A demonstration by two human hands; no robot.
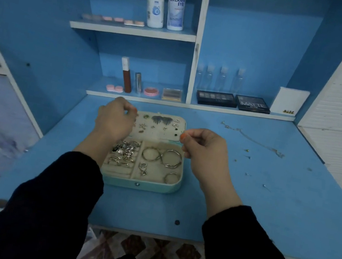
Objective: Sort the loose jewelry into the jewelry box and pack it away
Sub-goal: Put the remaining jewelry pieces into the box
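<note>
An open mint jewelry box (145,187) lies flat on the blue desk, its cream lid panel (156,132) studded with earrings. The tray holds several rings (127,150) on the left and hoop earrings (161,157) on the right. My left hand (114,119) hovers over the lid's left side with fingers curled; whether it holds anything is hidden. My right hand (204,147) hangs at the lid's right edge, pinching a tiny stud earring (181,133) between thumb and finger. A thin chain necklace (253,139) and a few small studs (248,157) lie loose on the desk to the right.
A low shelf behind the box carries makeup palettes (232,101), small clear bottles (220,79), lipsticks (127,75) and pink cases. Two white solution bottles (166,3) stand on the upper shelf. The desk's front edge (149,234) is near my sleeves.
</note>
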